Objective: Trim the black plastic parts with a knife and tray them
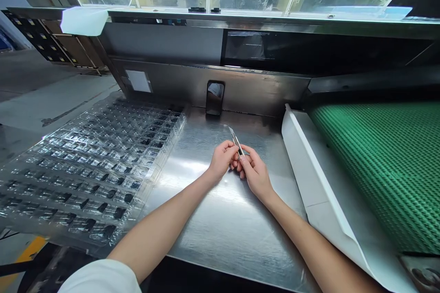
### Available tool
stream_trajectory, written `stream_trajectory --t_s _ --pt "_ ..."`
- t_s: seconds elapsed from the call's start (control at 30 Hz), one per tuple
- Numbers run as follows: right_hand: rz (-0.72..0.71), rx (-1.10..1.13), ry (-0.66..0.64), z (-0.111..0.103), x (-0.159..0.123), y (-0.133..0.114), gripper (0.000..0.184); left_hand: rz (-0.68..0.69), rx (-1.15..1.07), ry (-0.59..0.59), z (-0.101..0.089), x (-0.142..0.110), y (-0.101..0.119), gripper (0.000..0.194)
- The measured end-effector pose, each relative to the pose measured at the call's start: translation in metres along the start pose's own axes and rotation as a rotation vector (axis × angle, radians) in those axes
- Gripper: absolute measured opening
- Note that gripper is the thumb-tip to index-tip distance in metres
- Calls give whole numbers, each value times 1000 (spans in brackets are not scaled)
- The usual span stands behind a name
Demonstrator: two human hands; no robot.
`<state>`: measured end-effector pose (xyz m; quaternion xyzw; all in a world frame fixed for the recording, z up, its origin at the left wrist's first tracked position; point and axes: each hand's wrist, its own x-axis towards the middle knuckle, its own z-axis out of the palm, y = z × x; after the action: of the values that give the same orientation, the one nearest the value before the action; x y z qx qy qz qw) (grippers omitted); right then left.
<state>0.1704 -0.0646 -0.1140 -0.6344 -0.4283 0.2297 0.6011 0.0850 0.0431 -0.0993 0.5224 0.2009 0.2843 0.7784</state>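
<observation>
Both my hands meet over the middle of a stainless steel worktop (220,219). My right hand (253,171) pinches a pair of metal tweezers (235,139), whose tips point up and away from me. My left hand (222,159) is curled closed beside it, fingers touching the tweezers' lower end. Left of the hands lies a clear plastic blister tray (92,165) with many small pockets, several of them holding small dark parts.
A green ribbed conveyor belt (385,165) runs along the right, bordered by a white angled guard (319,178). A steel back panel with a small dark slot (215,97) stands behind the worktop. Glass windows sit above. More trays (51,41) rest at far left.
</observation>
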Motion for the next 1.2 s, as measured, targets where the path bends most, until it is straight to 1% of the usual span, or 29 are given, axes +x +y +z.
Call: stream_trajectory --t_s 0.33,1.0,1.2 --pt "-15 -30 -6 -1 -1 -1 48 2 18 7 0 2 -3 37" --pt "-24 -18 -9 0 -1 1 45 -8 22 14 1 1 -1 35" --pt "-24 -32 -8 0 -1 -2 47 0 24 16 1 1 -2 34"
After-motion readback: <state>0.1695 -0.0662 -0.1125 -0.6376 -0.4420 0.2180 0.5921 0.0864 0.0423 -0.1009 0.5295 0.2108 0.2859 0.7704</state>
